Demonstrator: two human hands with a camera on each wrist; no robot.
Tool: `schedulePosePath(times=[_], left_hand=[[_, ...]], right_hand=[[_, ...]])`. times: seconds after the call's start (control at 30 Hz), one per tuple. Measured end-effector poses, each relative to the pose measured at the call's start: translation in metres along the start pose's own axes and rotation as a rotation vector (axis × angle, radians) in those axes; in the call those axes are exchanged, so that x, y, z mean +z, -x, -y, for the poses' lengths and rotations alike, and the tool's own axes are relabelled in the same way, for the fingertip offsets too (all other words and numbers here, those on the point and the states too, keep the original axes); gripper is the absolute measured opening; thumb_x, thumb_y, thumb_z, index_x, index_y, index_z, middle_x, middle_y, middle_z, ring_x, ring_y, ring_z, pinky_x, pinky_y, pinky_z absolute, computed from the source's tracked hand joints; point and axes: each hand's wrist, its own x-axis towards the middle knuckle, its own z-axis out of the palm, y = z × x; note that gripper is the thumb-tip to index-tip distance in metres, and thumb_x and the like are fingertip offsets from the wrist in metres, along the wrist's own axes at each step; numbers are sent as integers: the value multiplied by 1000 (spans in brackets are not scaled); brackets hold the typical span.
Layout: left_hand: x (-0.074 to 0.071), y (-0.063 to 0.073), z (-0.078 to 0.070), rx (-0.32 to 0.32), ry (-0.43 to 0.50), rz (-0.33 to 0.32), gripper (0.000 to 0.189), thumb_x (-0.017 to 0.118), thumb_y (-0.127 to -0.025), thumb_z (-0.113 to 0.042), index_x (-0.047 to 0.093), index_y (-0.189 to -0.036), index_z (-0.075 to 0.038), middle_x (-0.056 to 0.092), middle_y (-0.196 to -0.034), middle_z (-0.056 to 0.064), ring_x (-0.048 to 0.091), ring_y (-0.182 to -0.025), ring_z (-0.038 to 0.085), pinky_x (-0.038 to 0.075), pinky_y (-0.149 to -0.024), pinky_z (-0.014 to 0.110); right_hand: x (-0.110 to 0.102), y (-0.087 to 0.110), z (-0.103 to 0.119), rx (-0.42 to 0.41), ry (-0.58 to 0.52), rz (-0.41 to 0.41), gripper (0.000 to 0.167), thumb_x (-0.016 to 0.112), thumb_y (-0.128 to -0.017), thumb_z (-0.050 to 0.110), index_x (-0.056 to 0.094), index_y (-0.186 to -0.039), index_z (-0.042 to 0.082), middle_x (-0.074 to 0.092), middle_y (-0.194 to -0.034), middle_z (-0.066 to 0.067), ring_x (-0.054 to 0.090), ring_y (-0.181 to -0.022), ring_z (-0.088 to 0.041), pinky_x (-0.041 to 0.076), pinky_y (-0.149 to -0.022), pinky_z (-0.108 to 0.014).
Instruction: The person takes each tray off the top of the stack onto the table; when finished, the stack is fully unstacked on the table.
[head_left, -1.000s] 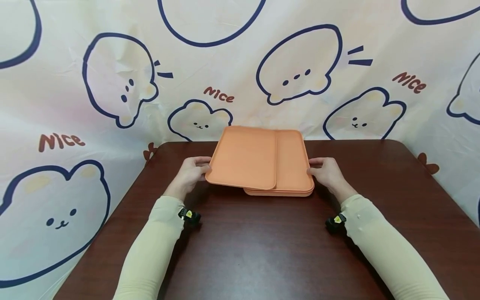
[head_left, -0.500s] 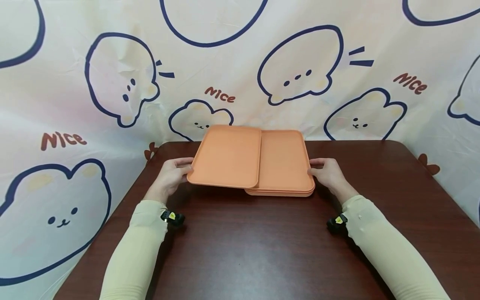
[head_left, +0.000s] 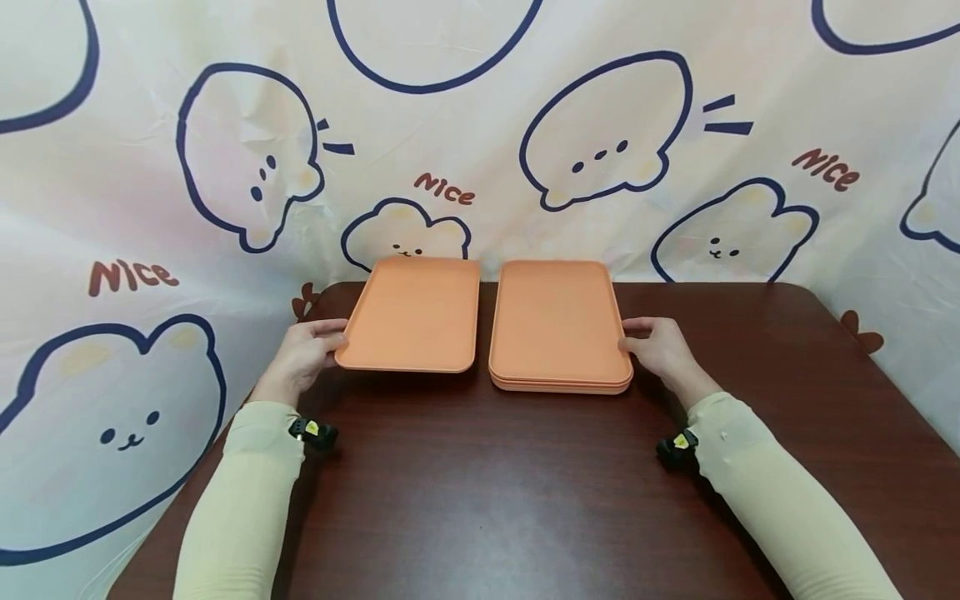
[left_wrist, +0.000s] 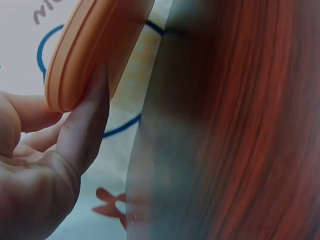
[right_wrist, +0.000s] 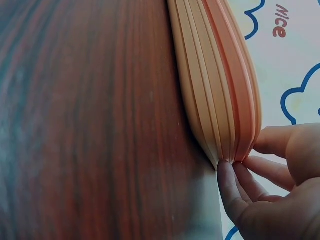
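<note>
My left hand (head_left: 298, 357) pinches the left edge of an orange rectangular tray (head_left: 414, 317), thumb above and fingers beneath. In the left wrist view the tray's rounded corner (left_wrist: 75, 65) sits between thumb and fingers. The tray is raised, with a shadow below its front edge. To its right, across a narrow gap, lies a stack of similar orange trays (head_left: 558, 325) on the table. My right hand (head_left: 662, 350) holds that stack by its right edge. In the right wrist view its thumb is at the top tray's rim and its fingertips touch the layered side (right_wrist: 220, 100).
Both trays and stack are near the far edge of a dark brown wooden table (head_left: 480, 492). Right behind it hangs a pale sheet (head_left: 487, 125) printed with cartoon bears. Dark devices (head_left: 315, 434) are strapped to both wrists.
My left hand has drawn the top tray leftward off the stack, from overlapping it to beside it, and lowered its far edge slightly. The right hand has stayed at the stack's edge.
</note>
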Motion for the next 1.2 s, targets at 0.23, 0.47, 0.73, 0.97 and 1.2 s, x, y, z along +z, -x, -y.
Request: schedulePosePath(times=[0.23, 0.47, 0.73, 0.97, 1.2], left_hand=[[-19, -1, 7, -6, 24, -1, 56, 53, -110, -5, 37, -162, 11, 71, -98, -11, 73, -81, -3, 64, -75, 19], [-29, 0, 12, -33, -35, -19, 56, 52, -111, -6, 36, -162, 11, 69, -127, 19, 71, -82, -4, 63, -76, 19], [-39, 0, 18, -47, -78, -22, 55, 49, -113, -9, 35, -163, 10, 43, -159, 38, 68, -83, -5, 62, -77, 18], [-43, -4, 17, -64, -166, -22, 52, 48, -114, -11, 39, -158, 15, 46, -155, 39, 66, -83, -4, 61, -76, 17], [-42, -7, 19, -59, -423, -91, 44, 56, -107, -8, 57, -143, 16, 57, -143, 39, 69, -101, 25, 59, -80, 31]], right_hand=[[0, 0, -1, 5, -5, -2, 50, 64, -106, 15, 57, -153, 0, 59, -151, -27, 67, -114, -27, 57, -82, -24], [-2, 1, -1, 1, -1, -2, 51, 64, -106, 16, 56, -154, -1, 57, -152, -27, 65, -115, -28, 57, -83, -25], [-2, -1, -3, 6, 4, -5, 51, 64, -105, 16, 57, -153, 0, 54, -154, -26, 63, -111, -28, 54, -79, -24], [-2, 0, -2, 27, 2, -9, 51, 63, -105, 16, 57, -154, 2, 55, -154, -25, 63, -114, -29, 56, -87, -29], [-1, 2, -2, 16, -18, -4, 50, 62, -107, 15, 56, -154, 0, 55, -155, -27, 66, -122, -31, 60, -98, -37]])
